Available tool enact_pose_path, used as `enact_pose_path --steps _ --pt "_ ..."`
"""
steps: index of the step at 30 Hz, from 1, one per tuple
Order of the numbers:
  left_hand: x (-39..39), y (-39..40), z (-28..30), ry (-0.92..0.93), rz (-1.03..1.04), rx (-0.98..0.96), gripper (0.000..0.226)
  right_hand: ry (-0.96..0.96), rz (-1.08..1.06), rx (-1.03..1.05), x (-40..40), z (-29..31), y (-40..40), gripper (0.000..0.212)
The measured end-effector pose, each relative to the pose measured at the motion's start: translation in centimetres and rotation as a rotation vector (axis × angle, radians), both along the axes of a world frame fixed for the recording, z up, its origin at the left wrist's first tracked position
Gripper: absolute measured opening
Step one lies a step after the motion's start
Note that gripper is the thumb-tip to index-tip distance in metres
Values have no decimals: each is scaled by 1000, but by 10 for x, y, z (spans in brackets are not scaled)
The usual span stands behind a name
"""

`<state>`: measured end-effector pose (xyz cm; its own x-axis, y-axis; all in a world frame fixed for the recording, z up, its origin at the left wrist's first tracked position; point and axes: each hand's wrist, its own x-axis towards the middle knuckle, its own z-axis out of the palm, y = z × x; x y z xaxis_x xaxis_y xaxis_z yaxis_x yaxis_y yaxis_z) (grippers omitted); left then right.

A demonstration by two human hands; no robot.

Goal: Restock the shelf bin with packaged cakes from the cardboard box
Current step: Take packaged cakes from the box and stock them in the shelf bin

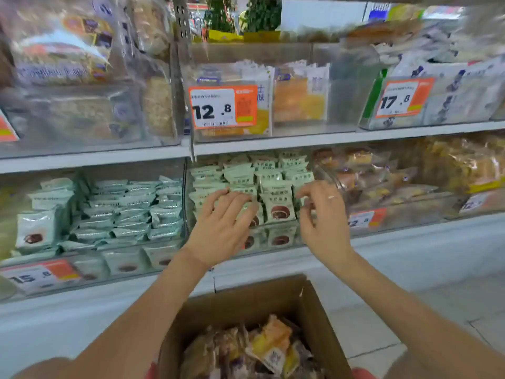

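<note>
Under the left grip (221,217) lie packaged cakes (278,206), seemingly touching.

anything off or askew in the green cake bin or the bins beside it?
Mostly tidy. The middle shelf bin holds green cake packs upright in rows. The bin to its left is messier: packs lie flat in loose stacks, with one pack standing at the front. No spills or damage visible.
</note>
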<state>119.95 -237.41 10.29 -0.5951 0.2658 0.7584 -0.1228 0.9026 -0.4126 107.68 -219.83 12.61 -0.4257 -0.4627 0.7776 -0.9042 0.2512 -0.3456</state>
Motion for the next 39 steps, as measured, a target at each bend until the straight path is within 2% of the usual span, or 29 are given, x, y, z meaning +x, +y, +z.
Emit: enact_pose_path --steps 4,8,10,13,15,18,19,22,24,28,31,34,36,37,39 --pt "51 29 -105 -405 37 245 29 -274 45 440 53 -128 16 25" --pt "101 55 -183 -902 369 678 35 -467 95 878 87 -226 25 25" --pt "119 60 -217 -936 467 883 34 -632 168 1039 100 -259 22 26" --pt "141 61 -251 -974 578 1220 42 -874 205 1268 125 -276 8 50" --pt "154 58 -263 -984 643 1399 35 -938 260 1453 143 -285 -3 56" --pt "166 54 -270 -1094 688 1369 19 -891 263 1643 164 -305 -16 31" --pt "167 54 -269 -1097 674 1347 19 -894 232 1682 168 -310 -17 31" --pt "169 57 -268 -1080 635 1308 20 -948 194 1768 169 -320 -16 49" --pt "171 58 -268 -1100 631 1250 21 -967 141 1779 167 -326 -13 52" --pt "174 60 -271 -1119 607 1182 25 -908 93 1657 179 -352 7 16" --pt "172 59 -271 -1101 601 1241 23 -1065 87 1379 185 -361 24 11" --pt "167 60 -267 -1051 628 1367 20 -1167 147 1046 182 -334 27 27" --pt "163 61 -266 -999 637 1597 17 -1305 133 817 178 -304 31 20" --pt "160 63 -262 -972 623 1822 20 -1381 141 697 174 -291 35 18" --pt "154 68 -251 -939 555 2388 49 -1483 151 459 167 -265 47 21"
